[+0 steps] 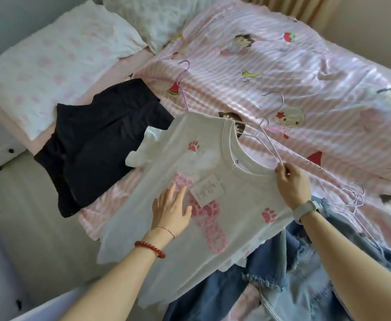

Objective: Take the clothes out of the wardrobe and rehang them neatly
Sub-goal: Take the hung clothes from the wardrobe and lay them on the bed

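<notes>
Three garments lie on the bed point(125, 70): a white T-shirt point(213, 205) with pink paw prints, a black garment point(97, 144) to its left, and a pile of blue denim point(282, 274) at the near right, partly under the T-shirt's hem. Wire hangers number at least three: a white hanger point(265, 137) at the T-shirt's collar, a purple hanger point(182, 82) lying on the striped pink quilt point(282, 72) beyond the black garment, and a tangle of white hangers point(352, 196) by the denim, whose exact count cannot be told. Two pillows sit at the head of the bed, one with pale pink prints point(57, 61) and one plain white point(157, 17).

Both hands are on the T-shirt, which lies spread flat, front up, across the quilt's near edge. On the left hand point(170, 209), the fingers are straight and spread wide, resting flat on the chest of the shirt just beside a paper tag point(207, 189). On the right hand point(292, 181), the fingers are curled narrow, pinching the shoulder end of the white hanger together with the collar's right edge; the hanger's hook points away over the quilt. A red bead bracelet point(150, 249) and a thin bangle ring the left wrist, and a pale band point(305, 210) rings the right.
</notes>
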`<state>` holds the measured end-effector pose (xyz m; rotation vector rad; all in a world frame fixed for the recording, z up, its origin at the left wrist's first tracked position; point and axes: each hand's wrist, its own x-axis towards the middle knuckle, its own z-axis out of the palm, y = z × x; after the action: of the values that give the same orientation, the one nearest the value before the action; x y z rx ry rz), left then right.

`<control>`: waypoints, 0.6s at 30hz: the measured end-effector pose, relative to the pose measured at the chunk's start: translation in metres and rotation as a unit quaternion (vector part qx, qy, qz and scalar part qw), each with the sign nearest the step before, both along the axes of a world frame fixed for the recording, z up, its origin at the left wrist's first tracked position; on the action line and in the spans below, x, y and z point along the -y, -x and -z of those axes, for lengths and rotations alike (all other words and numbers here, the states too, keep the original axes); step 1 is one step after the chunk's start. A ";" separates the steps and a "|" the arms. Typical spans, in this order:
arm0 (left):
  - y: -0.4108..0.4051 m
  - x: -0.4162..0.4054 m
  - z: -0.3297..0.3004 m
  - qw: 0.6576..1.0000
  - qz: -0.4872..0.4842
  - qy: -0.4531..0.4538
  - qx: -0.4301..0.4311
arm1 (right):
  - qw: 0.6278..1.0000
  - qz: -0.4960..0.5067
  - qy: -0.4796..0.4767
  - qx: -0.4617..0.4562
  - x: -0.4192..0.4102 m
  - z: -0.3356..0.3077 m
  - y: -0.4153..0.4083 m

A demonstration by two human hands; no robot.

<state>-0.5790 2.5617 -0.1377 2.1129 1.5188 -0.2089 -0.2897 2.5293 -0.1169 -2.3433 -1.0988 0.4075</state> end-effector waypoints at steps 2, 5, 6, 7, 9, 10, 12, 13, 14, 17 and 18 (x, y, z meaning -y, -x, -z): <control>-0.006 -0.004 0.015 1.000 0.010 0.019 -0.022 | 1.000 0.015 -0.003 0.027 -0.013 0.006 -0.020; -0.019 -0.012 0.033 0.998 0.029 0.033 -0.045 | 0.997 0.036 0.001 0.062 -0.035 0.015 -0.054; -0.024 -0.014 0.040 0.997 0.036 0.038 -0.053 | 0.997 0.041 0.014 0.070 -0.041 0.022 -0.063; -0.028 -0.016 0.049 0.996 0.048 0.038 -0.062 | 0.996 0.046 0.035 0.075 -0.046 0.031 -0.069; -0.034 -0.018 0.068 0.993 0.079 0.029 -0.087 | 0.993 0.045 0.080 0.073 -0.053 0.054 -0.076; -0.036 -0.019 0.079 0.990 0.092 0.027 -0.103 | 0.991 0.044 0.104 0.067 -0.057 0.068 -0.076; -0.038 -0.018 0.100 0.985 0.108 0.037 -0.130 | 0.983 0.062 0.163 0.057 -0.061 0.095 -0.074; -0.037 -0.017 0.109 0.983 0.113 0.043 -0.139 | 0.977 0.074 0.192 0.053 -0.062 0.108 -0.070; -0.036 -0.015 0.117 0.982 0.115 0.046 -0.144 | 0.972 0.080 0.214 0.047 -0.062 0.119 -0.065; -0.034 -0.012 0.133 0.982 0.111 0.041 -0.149 | 0.970 0.042 0.230 0.061 -0.056 0.147 -0.043; -0.034 -0.012 0.135 0.982 0.112 0.040 -0.147 | 0.968 0.016 0.238 0.076 -0.054 0.152 -0.036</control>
<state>-0.5446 2.5733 -0.2726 2.2614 1.3991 -0.6785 -0.2538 2.5834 -0.2691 -2.8482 -1.1267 0.5354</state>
